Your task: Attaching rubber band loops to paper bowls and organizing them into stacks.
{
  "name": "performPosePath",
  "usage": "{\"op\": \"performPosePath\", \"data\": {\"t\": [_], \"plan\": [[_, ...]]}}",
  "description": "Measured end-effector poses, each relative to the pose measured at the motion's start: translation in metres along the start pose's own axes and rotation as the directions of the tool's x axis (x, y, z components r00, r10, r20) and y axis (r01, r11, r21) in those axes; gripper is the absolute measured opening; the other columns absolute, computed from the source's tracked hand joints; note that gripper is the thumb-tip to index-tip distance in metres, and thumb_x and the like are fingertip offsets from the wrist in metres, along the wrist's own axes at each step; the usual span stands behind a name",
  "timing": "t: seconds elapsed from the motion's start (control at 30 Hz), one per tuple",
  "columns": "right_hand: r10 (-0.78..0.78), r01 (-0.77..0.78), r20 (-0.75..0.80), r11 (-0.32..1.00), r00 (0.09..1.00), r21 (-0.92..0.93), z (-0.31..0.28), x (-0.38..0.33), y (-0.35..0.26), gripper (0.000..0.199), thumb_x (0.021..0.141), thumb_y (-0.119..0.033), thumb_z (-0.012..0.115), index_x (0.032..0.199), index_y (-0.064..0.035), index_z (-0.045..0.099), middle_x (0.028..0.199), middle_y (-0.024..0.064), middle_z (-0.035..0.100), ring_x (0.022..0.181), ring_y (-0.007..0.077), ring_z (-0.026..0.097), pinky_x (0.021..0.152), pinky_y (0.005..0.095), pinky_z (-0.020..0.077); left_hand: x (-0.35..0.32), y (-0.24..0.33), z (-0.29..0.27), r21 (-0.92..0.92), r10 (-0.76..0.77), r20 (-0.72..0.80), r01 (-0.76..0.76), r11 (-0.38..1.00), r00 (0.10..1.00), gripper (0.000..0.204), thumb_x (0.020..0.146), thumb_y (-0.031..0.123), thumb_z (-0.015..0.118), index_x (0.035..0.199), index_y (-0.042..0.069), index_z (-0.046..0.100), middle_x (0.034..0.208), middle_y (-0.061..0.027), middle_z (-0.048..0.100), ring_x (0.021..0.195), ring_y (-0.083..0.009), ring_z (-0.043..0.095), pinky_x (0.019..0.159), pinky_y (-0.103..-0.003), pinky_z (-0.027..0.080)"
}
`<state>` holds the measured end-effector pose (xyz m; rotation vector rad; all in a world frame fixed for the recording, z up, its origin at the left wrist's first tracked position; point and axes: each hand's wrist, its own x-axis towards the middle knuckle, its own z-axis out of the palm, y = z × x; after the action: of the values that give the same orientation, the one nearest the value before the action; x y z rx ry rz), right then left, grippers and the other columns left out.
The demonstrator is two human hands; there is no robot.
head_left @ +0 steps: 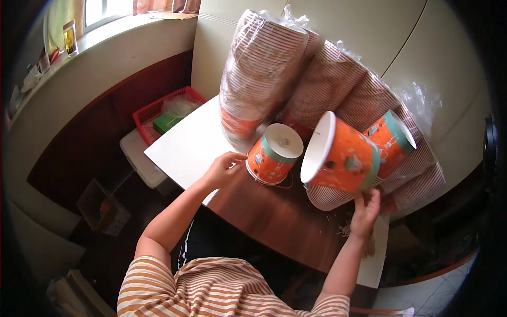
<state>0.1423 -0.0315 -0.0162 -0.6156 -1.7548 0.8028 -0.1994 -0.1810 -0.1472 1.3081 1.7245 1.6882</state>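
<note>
An orange paper bucket point(266, 164) with a green band and a white inside stands upright on the brown tabletop. At its left side my left hand point(224, 168) has its fingers stretched out and apart; the fingertips are at the wall, though contact is hard to tell. A larger-looking orange paper bucket point(346, 156) is tipped sideways, its mouth facing left, slightly blurred. My right hand point(365, 211) holds it at the green-banded end, thumb and fingers against the edge. Behind it another orange bucket point(388, 142) lies tilted on the wrapped stacks.
Tall plastic-wrapped stacks of paper buckets point(264, 68) line the table's back and right. Bits of string point(344, 230) lie near my right hand. A white board point(182, 145) covers the left side of the table. Beyond it are a red basket point(145, 119) and a cardboard box point(103, 208).
</note>
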Motion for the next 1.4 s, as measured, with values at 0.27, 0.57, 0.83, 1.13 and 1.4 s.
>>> {"op": "performPosePath", "data": {"t": [0.27, 0.57, 0.83, 1.13, 1.4], "plan": [[-0.337, 0.517, 0.443, 0.760, 0.831, -0.393, 0.078, 0.069, -0.012, 0.024, 0.072, 0.000, 0.067, 0.094, -0.0035, 0.058, 0.093, 0.0117, 0.065, 0.084, 0.0311, 0.060, 0.074, 0.0388, 0.0482, 0.009, -0.043, 0.028, 0.301, 0.090, -0.071, -0.064, 0.951, 0.993, 0.038, 0.083, 0.007, 0.057, 0.121, 0.003, 0.054, 0.111, -0.0183, 0.061, 0.107, -0.0334, 0.056, 0.092, -0.040, 0.044], [-0.300, 0.682, 0.687, 0.621, 0.662, -0.386, 0.139, 0.082, -0.002, 0.019, 0.074, -0.007, 0.066, 0.087, -0.0056, 0.053, 0.082, 0.0111, 0.062, 0.080, 0.0315, 0.057, 0.072, 0.0415, 0.0454, 0.011, -0.063, 0.048, 0.504, 0.189, -0.109, -0.109, 0.857, 0.976, 0.052, 0.080, 0.015, 0.060, 0.128, 0.001, 0.045, 0.117, -0.0181, 0.057, 0.112, -0.0348, 0.051, 0.098, -0.044, 0.037], [-0.230, 0.719, 0.744, 0.538, 0.627, -0.439, 0.163, 0.072, 0.008, 0.018, 0.075, -0.012, 0.068, 0.085, -0.0069, 0.055, 0.079, 0.0101, 0.062, 0.078, 0.0306, 0.058, 0.070, 0.0416, 0.0445, 0.012, -0.055, 0.047, 0.557, 0.153, -0.051, -0.099, 0.825, 0.987, 0.050, 0.084, 0.022, 0.055, 0.129, 0.007, 0.041, 0.118, -0.0135, 0.057, 0.118, -0.0303, 0.048, 0.103, -0.046, 0.030], [-0.208, 0.726, 0.758, 0.521, 0.618, -0.449, 0.163, 0.067, 0.015, 0.019, 0.073, -0.010, 0.069, 0.085, -0.0076, 0.054, 0.077, 0.0092, 0.061, 0.078, 0.0297, 0.058, 0.070, 0.0417, 0.0439, 0.009, -0.055, 0.051, 0.630, 0.177, -0.046, -0.109, 0.769, 0.983, 0.048, 0.082, 0.028, 0.061, 0.123, 0.006, 0.048, 0.122, -0.0116, 0.053, 0.120, -0.0281, 0.044, 0.105, -0.043, 0.028], [-0.202, 0.725, 0.764, 0.529, 0.613, -0.442, 0.158, 0.066, 0.026, 0.018, 0.074, -0.009, 0.069, 0.085, -0.0064, 0.055, 0.079, 0.0103, 0.062, 0.077, 0.0309, 0.058, 0.069, 0.0423, 0.0442, 0.007, -0.055, 0.057, 0.743, 0.125, -0.019, -0.070, 0.665, 0.992, 0.050, 0.081, 0.032, 0.061, 0.125, 0.012, 0.048, 0.126, -0.0127, 0.049, 0.123, -0.0320, 0.040, 0.107, -0.047, 0.026]]}}
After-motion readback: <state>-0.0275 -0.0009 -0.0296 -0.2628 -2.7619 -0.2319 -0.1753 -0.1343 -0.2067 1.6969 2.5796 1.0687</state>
